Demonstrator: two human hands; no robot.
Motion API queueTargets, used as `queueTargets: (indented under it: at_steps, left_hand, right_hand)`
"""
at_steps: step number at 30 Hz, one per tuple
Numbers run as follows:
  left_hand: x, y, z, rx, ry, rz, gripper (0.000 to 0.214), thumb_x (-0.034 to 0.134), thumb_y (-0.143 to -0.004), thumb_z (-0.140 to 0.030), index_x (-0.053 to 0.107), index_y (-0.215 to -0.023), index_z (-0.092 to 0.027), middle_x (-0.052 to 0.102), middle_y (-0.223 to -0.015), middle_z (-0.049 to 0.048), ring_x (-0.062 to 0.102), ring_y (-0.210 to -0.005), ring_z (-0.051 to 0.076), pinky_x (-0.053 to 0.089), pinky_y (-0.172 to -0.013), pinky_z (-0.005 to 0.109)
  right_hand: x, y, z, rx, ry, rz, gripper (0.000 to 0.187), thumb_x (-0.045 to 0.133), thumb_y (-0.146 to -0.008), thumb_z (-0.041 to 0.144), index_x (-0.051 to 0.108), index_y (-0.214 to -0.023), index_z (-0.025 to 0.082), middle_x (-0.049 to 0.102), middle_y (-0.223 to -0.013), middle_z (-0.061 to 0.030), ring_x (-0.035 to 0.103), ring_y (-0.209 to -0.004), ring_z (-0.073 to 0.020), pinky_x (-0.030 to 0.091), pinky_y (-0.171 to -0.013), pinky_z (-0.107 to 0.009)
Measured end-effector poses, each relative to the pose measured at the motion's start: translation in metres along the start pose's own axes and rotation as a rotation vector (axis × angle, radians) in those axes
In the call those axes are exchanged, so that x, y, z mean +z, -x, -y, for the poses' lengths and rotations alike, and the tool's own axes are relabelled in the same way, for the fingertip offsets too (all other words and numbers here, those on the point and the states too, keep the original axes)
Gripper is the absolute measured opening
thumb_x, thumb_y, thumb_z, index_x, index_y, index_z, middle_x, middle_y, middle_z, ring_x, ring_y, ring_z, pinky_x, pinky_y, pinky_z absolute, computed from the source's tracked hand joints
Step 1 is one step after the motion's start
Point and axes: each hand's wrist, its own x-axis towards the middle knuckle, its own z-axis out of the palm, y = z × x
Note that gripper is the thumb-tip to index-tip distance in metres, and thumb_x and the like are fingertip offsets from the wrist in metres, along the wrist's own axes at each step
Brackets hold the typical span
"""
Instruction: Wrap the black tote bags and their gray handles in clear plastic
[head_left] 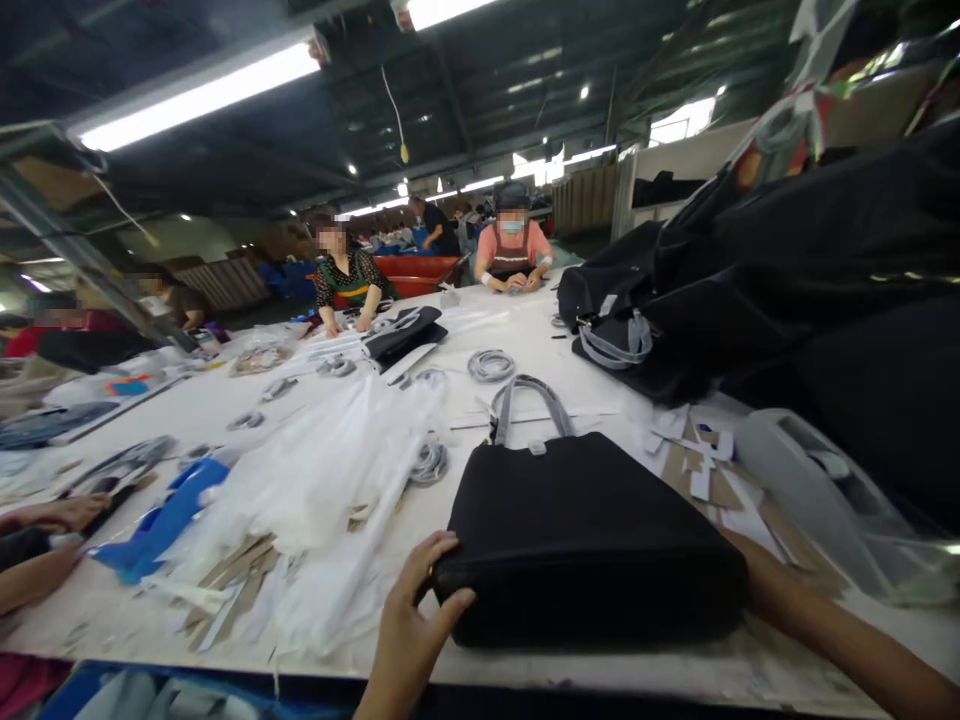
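Note:
A black tote bag point(585, 530) with grey handles point(525, 400) lies flat on the white table point(217, 400) in front of me. My left hand point(416, 620) grips the bag's near left corner, with the thumb on top and the fingers curled round the edge. My right hand point(754, 575) reaches to the bag's near right corner; its fingers are hidden behind the bag. To the left of the bag lies a heap of clear plastic bags point(330, 480).
A pile of black bags point(787, 290) fills the right side. Grey strap coils point(491, 365) and paper and cardboard scraps point(701, 460) lie about. Two people point(512, 250) work at the far end. Another person's hands point(52, 520) rest at the left edge.

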Motion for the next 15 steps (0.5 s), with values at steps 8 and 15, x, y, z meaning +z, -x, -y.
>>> queueTargets:
  at_steps: [8, 15]
  left_hand:
    - [-0.016, -0.022, -0.012, 0.224, -0.137, 0.33, 0.063, 0.078, -0.076, -0.042, 0.055, -0.133, -0.031, 0.052, -0.145, 0.01, 0.043, -0.139, 0.031, 0.035, -0.115, 0.049]
    - [-0.003, -0.036, -0.002, 0.109, -0.159, 0.393, 0.046, 0.074, -0.077, -0.05, 0.063, -0.114, -0.025, 0.07, -0.114, 0.0063, 0.064, -0.108, 0.028, 0.048, -0.097, 0.038]
  right_hand:
    - [-0.037, 0.017, 0.041, 0.1, -0.089, 0.183, 0.06, 0.048, -0.091, 0.062, 0.047, -0.144, 0.036, 0.05, -0.147, -0.0052, 0.045, -0.135, -0.0361, 0.043, -0.109, -0.053]
    - [-0.018, 0.015, 0.026, 0.219, -0.049, 0.224, 0.055, 0.068, -0.079, 0.059, 0.062, -0.126, 0.03, 0.064, -0.131, -0.0061, 0.058, -0.123, -0.0336, 0.045, -0.107, -0.047]
